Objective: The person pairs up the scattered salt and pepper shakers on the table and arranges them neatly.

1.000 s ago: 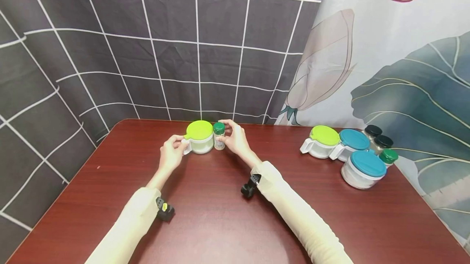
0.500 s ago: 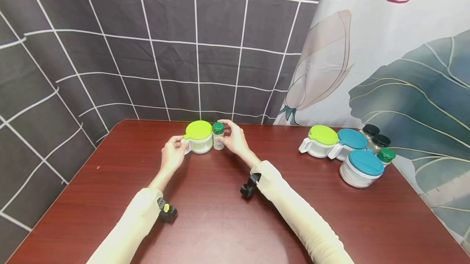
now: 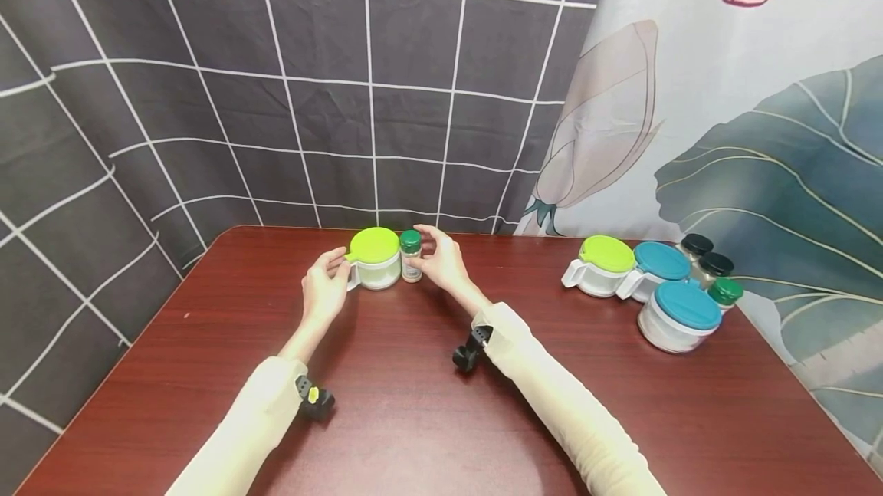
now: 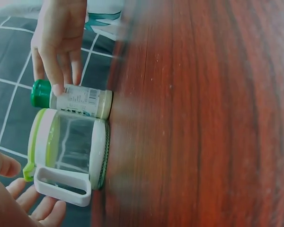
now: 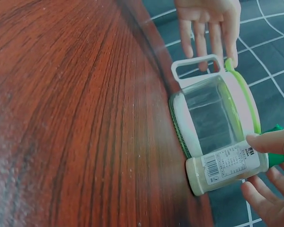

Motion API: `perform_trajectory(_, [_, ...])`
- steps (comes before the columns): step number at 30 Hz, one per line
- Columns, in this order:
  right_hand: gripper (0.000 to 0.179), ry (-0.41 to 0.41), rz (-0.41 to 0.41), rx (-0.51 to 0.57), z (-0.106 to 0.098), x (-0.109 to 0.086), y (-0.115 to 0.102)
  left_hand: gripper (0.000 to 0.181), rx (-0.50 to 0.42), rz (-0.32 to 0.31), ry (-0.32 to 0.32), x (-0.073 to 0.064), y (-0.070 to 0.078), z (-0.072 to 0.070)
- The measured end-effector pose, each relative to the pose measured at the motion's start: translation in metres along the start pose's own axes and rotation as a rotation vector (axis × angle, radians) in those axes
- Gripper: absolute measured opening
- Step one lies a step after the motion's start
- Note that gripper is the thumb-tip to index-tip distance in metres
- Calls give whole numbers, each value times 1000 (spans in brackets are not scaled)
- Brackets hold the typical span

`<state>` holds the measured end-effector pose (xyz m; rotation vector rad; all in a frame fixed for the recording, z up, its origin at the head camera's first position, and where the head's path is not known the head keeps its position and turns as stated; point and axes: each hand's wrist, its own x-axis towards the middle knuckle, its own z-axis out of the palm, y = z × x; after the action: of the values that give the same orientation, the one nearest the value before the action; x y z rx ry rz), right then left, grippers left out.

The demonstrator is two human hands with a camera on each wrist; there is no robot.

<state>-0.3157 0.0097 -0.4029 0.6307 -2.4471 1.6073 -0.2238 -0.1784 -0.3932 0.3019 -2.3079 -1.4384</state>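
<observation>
A clear seasoning jar (image 3: 378,274) with a lime-green lid and white side handle (image 4: 61,187) stands upright at the table's back edge. Close against its right side is a spice bottle (image 3: 411,266) with a green cap and a printed label. My left hand (image 3: 324,289) is just beside the handle, fingers loosely bent and apart, nothing held. My right hand (image 3: 444,262) holds the spice bottle from the right, thumb (image 5: 267,142) on the label near the cap and fingers on the far side. The fingertips there are partly hidden in the head view.
On the right of the brown table (image 3: 386,419) stand another lime-lidded jar (image 3: 607,262), two blue-lidded jars (image 3: 679,320), two black-capped bottles (image 3: 713,270) and a green-capped bottle (image 3: 727,293). A dark grid-patterned curtain (image 3: 414,128) hangs behind the table.
My left fingers have come off the jar's handle and spread slightly. The right hand, the jar and the spice bottle stay in place.
</observation>
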Motion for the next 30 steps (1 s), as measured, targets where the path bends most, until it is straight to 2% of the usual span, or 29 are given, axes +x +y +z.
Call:
perform_trajectory(7, [60, 0, -1, 11, -5, -4, -5, 35, -49, 19, 28, -4, 3, -1])
perform_trajectory(17, [57, 5, -37, -2, -13, -13, -6, 36, -124, 12, 42, -10, 12, 0])
perform_trajectory(23, [57, 14, -50, -14, -18, -16, -5, 36, -180, 40, 73, -13, 14, 4])
perform_trajectory(30, [58, 21, -64, -37, -25, -18, -7, 35, -187, 74, 94, -16, 18, 10])
